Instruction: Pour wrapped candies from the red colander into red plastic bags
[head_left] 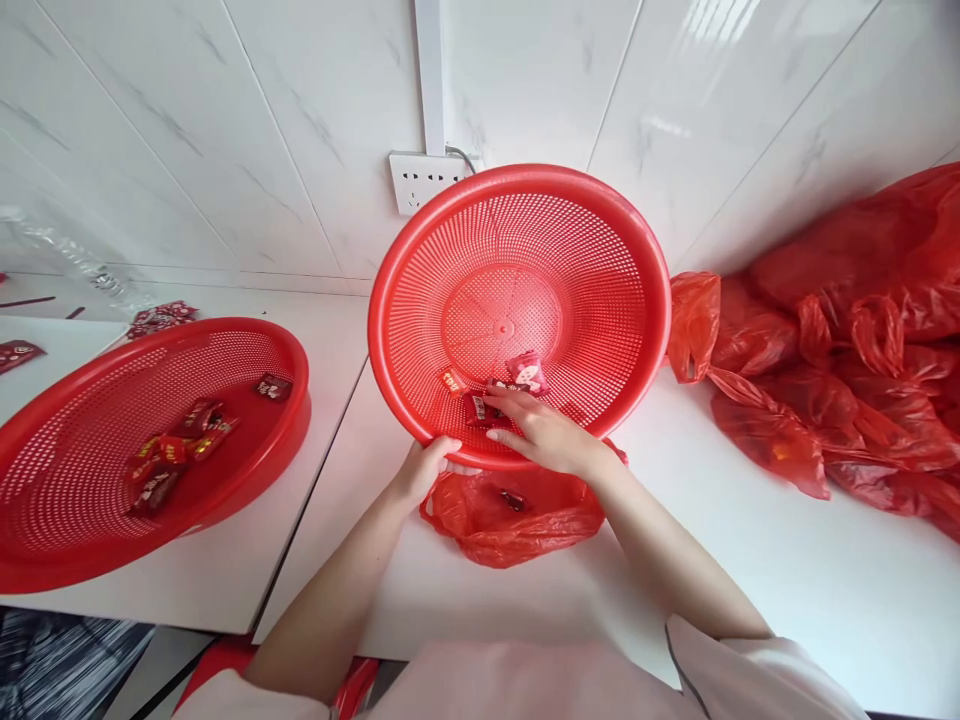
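A round red plastic basket is tilted up, its open side facing me. My left hand grips its lower left rim, thumb over the edge. Inside the basket, my right hand reaches over the lower rim with its fingers at several small packets. A pink packet lies just above those fingers, and an orange packet sits to their left. Under the basket's lower rim is an open red plastic bag with a dark packet inside.
A second red basket with several packets stands on the left. Filled red plastic bags are piled on the right of the white table. A power socket is on the tiled wall behind.
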